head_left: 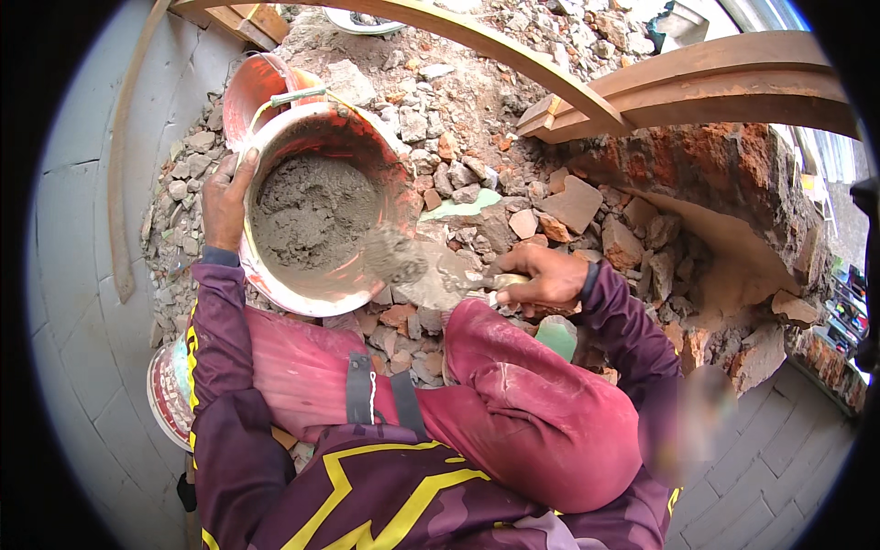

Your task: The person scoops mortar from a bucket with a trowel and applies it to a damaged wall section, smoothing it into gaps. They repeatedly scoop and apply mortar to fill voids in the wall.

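Observation:
A bucket (276,286) of wet grey mortar (316,215) is tilted toward me on the rubble. My left hand (229,202) grips its rim on the left side, thumb near the handle joint. In my right hand (541,277) is the handle of a trowel (445,278), whose blade points left toward the bucket. Mortar coats the blade, with a lump at its tip beside the bucket's right rim. The far edge of the blade is smeared and hard to make out.
Broken bricks and stones (573,203) cover the ground around the bucket. A curved wooden frame (697,87) crosses the far right, above a broken brick wall (733,165). Behind the mortar stands a red bucket (257,82). A white tub (168,390) sits by my left leg.

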